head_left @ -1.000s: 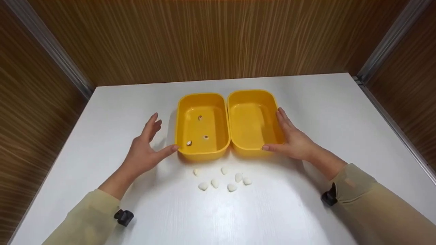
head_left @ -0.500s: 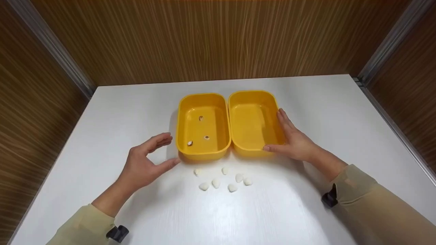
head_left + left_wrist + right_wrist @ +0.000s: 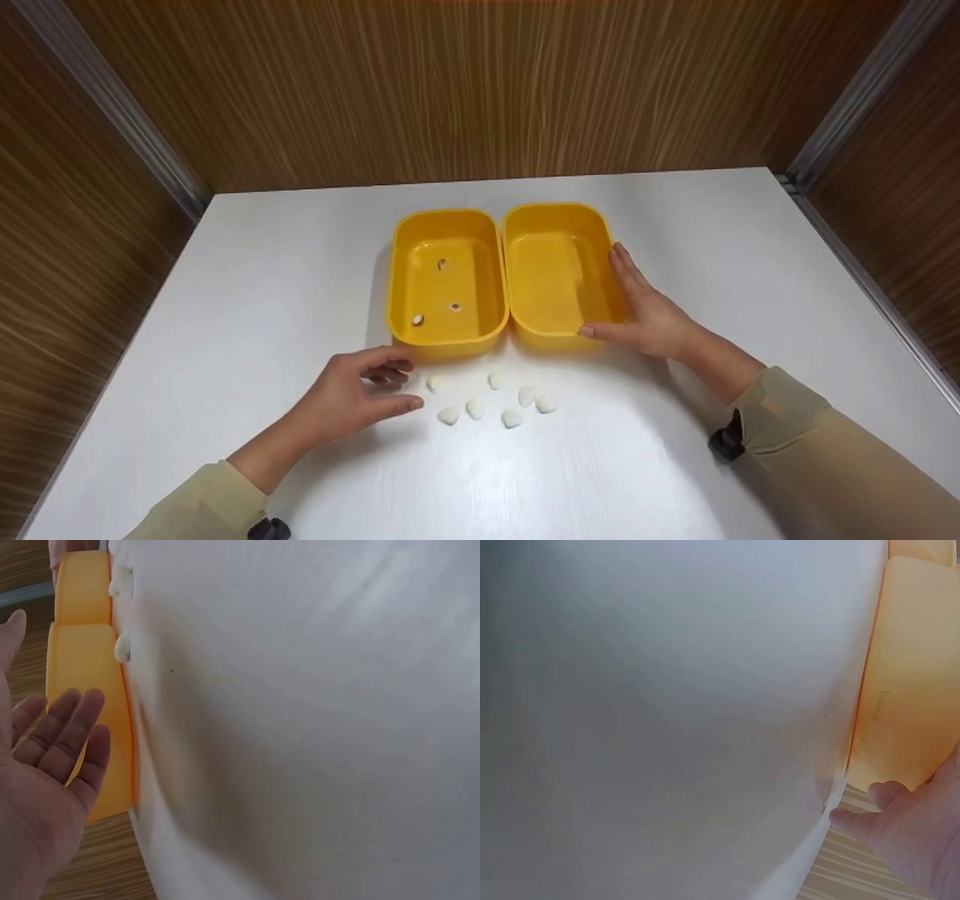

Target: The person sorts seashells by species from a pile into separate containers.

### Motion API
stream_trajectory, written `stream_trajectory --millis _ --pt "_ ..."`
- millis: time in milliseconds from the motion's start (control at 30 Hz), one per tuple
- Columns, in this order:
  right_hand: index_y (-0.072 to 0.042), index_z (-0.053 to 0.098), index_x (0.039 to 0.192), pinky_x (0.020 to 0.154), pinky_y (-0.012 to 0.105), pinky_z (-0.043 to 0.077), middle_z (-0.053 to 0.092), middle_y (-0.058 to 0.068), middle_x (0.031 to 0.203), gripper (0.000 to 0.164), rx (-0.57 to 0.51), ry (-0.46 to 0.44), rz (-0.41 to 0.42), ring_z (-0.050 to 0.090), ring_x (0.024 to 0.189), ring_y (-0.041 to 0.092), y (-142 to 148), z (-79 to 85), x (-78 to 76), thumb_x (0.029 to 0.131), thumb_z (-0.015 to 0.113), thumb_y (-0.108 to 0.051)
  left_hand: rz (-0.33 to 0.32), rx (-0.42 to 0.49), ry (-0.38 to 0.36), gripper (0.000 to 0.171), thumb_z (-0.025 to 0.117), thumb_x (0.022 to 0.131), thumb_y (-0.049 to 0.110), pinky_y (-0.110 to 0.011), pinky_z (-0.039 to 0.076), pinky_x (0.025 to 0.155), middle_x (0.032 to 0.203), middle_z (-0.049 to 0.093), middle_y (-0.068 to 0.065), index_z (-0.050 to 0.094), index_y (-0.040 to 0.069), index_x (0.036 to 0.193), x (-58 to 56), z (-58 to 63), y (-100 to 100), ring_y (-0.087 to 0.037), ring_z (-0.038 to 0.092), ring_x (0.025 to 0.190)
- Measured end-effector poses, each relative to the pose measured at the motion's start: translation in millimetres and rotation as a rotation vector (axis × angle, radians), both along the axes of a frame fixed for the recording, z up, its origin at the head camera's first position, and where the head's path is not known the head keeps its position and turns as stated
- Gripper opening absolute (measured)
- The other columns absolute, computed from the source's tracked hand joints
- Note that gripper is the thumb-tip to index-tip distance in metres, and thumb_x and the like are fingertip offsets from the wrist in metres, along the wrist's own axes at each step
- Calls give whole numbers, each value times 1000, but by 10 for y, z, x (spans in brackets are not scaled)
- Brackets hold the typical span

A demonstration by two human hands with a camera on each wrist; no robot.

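Two yellow rectangular bins stand side by side on the white table. Three small white-and-brown pieces lie inside the left bin, one of them a whitish piece. My right hand rests against the right bin: its straight fingers lie along the right side and the thumb touches the front rim. In front of the bins, several small white pebble-like pieces are scattered. My left hand hovers just left of them, holding nothing, with fingers and thumb apart. The left wrist view shows its palm and spread fingers.
White tabletop surrounds the bins. Wood-grain panels rise behind the table and at both sides, with metal rails at the corners. A black clip-like device sits at the right cuff.
My left hand has come down from beside the left bin towards the white pieces, its fingers drawing nearer to the thumb. The right hand has stayed at the right bin.
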State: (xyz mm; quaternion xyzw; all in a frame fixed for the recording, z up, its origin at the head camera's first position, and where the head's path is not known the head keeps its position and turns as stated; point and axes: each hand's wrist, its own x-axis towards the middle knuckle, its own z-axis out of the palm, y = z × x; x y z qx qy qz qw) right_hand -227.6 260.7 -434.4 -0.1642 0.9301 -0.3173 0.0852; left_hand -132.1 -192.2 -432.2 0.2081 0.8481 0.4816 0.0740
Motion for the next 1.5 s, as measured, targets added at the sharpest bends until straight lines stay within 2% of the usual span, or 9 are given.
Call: stream_trajectory --millis 133,333,600,933,1167,1500 --pt "-15 -8 170 125 62 14 -16 -2 177 130 -3 8 13 5 162 39 0 -4 0 87 79 -64 1 -43 -52 54 91 86 34 -43 57 97 117 74 -4 73 8 130 -29 -100 22 -23 71 107" --pt "-14 -7 170 125 63 14 -14 1 177 130 2 8 14 4 162 39 2 2 -8 87 80 -64 -4 -102 -31 47 90 88 36 -37 56 93 111 72 1 76 12 126 -81 -184 80 -19 66 103" --pt "-16 -7 171 125 63 15 -15 -3 177 131 7 -5 4 5 162 39 -3 19 -2 86 79 -66 7 -146 -4 41 89 89 33 -34 55 93 111 68 4 77 13 124 -115 -256 159 -16 62 101" --pt "-17 -8 170 125 63 16 -13 1 178 130 19 12 13 6 162 39 7 6 -7 86 79 -65 37 -183 41 33 88 90 31 -33 54 90 111 67 6 79 16 118 -129 -315 217 -14 60 98" --pt "-11 -6 170 126 60 15 -15 -3 177 130 -7 30 44 6 162 37 19 0 -15 87 81 -60 40 -209 107 31 89 89 30 -32 52 86 110 67 7 80 16 115 -134 -336 230 -14 59 95" --pt "-15 -6 171 125 62 17 -12 0 178 130 -4 16 34 8 162 38 20 -5 -24 86 80 -63 62 -231 91 30 89 89 30 -36 52 90 112 67 8 81 18 115 -137 -338 255 -14 59 98"
